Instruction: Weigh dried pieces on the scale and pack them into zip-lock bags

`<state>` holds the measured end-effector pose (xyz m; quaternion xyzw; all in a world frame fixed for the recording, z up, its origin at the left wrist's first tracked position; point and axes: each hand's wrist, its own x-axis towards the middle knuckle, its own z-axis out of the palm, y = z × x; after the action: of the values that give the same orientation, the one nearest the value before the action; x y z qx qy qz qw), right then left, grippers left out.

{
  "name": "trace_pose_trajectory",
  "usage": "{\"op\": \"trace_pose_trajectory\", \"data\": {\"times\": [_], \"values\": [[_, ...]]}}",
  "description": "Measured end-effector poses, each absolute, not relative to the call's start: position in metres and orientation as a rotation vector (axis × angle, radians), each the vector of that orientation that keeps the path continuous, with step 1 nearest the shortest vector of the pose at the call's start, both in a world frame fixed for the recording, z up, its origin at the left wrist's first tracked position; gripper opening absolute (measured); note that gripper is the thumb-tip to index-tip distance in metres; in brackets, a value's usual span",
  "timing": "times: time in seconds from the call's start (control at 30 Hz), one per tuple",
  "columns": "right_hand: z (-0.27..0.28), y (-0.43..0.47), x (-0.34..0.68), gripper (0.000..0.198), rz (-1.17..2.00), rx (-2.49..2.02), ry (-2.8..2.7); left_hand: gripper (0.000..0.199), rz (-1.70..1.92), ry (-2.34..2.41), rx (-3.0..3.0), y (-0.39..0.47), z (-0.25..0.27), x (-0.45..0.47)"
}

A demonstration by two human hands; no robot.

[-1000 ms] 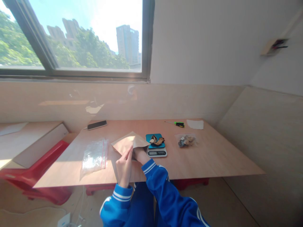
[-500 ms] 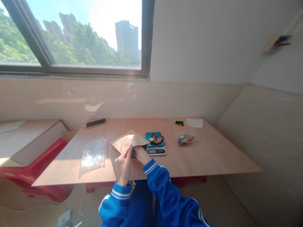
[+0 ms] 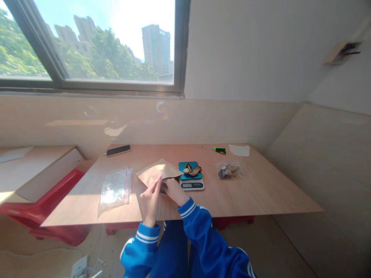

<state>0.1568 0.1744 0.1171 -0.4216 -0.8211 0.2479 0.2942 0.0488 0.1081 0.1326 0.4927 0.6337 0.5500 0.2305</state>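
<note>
Both hands are on the brown paper bag (image 3: 156, 172) lying on the wooden table (image 3: 261, 193). The left hand (image 3: 150, 200) pinches the bag's near edge between its fingers, and the right hand (image 3: 173, 189) has its fingers tucked into the bag's mouth, so can't really tell how they're curled in there. Just past the right fingers sits a small scale (image 3: 191, 179) with dried bits on top. Off to the left of the left fingers is a clear zip bag (image 3: 114, 189)
</note>
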Motion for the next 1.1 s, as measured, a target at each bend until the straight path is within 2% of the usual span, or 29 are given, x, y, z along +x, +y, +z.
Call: {"op": "trace_pose_trajectory", "data": {"times": [0.2, 0.37, 0.43, 0.53, 0.63, 0.83, 1.1], "values": [[0.151, 0.151, 0.178, 0.011, 0.644, -1.086, -2.184, 0.029, 1.552, 1.803, 1.355, 0.114, 0.14, 0.036], [0.167, 0.144, 0.22, 0.011, 0.83, -0.971, -1.928, 0.029, 1.559, 1.831, 1.332, 0.115, 0.147, 0.031], [0.164, 0.155, 0.245, 0.018, 0.849, -1.017, -1.821, 0.03, 1.56, 1.852, 1.326, 0.114, 0.148, 0.03], [0.151, 0.188, 0.283, 0.021, 0.685, -1.207, -1.777, 0.031, 1.553, 1.862, 1.32, 0.114, 0.147, 0.03], [0.133, 0.228, 0.309, 0.018, 0.522, -1.338, -1.831, 0.03, 1.574, 1.828, 1.307, 0.114, 0.145, 0.03], [0.11, 0.282, 0.32, 0.009, 0.564, -1.38, -2.0, 0.03, 1.543, 1.823, 1.274, 0.113, 0.146, 0.029], [0.099, 0.294, 0.322, 0.042, 0.555, -1.449, -2.019, 0.03, 1.533, 1.843, 1.26, 0.112, 0.148, 0.028]]}}
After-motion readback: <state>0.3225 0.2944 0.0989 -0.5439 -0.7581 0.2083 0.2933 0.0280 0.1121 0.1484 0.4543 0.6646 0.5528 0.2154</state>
